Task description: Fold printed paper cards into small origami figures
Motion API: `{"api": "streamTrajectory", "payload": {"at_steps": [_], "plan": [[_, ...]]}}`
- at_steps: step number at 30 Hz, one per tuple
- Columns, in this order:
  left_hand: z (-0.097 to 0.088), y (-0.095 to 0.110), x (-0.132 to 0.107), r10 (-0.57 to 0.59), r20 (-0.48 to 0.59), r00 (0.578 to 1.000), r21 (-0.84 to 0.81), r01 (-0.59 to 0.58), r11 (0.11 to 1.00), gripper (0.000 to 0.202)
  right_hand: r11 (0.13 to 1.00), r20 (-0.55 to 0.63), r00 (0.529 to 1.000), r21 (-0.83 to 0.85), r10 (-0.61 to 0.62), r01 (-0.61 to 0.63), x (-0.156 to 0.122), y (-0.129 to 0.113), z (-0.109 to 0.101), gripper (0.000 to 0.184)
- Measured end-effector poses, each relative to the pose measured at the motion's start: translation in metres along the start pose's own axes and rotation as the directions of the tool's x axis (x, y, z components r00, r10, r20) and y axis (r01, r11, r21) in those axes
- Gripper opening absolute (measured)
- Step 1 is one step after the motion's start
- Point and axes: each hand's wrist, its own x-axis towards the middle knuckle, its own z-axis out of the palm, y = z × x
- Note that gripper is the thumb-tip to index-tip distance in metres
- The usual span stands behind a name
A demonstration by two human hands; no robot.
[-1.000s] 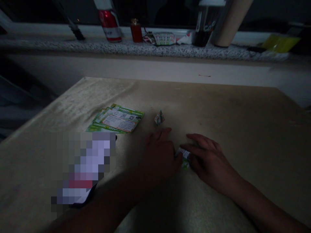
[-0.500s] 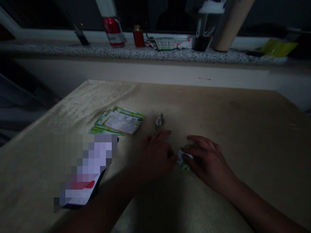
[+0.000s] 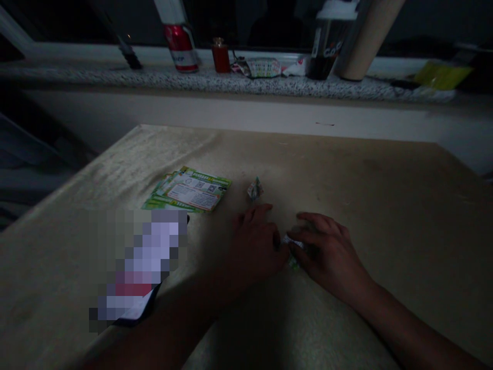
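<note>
A small folded piece of green-and-white paper [image 3: 292,251] lies on the beige table [image 3: 385,205] between my two hands. My left hand [image 3: 254,246] rests palm down with its fingers curled against the paper's left side. My right hand [image 3: 331,254] presses its fingertips onto the paper from the right. A second small folded paper shape [image 3: 254,189] stands just beyond my left hand. To the left lies a stack of green printed leaflets [image 3: 190,190].
A phone with a blurred screen [image 3: 142,267] lies at the near left. On the speckled window ledge [image 3: 231,81] stand a red can [image 3: 179,43], a small red bottle [image 3: 221,55], wrappers, a dark drink bottle [image 3: 327,43] and a cardboard tube [image 3: 364,41].
Both hands kept working the small paper, fingers closing more tightly over it. The camera view shifted slightly.
</note>
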Motion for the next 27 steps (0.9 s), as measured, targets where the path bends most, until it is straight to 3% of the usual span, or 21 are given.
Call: {"api": "streamTrajectory", "payload": {"at_steps": [5,18,27], "plan": [[-0.002,-0.002,0.001,0.017,0.020,1.000,-0.005,-0.016,1.000,0.013,1.000,0.006,1.000,0.003,-0.005,0.005,0.000,0.002,0.000,0.020],[-0.020,-0.018,0.012,-0.008,0.195,0.981,-0.106,0.029,0.994,0.004,1.000,0.007,1.000,0.002,-0.020,0.020,-0.002,0.006,0.001,0.020],[-0.014,-0.011,0.001,0.035,0.103,0.994,-0.034,-0.032,0.999,0.012,0.996,0.116,0.989,0.025,-0.088,0.086,-0.002,0.014,-0.008,0.037]]}}
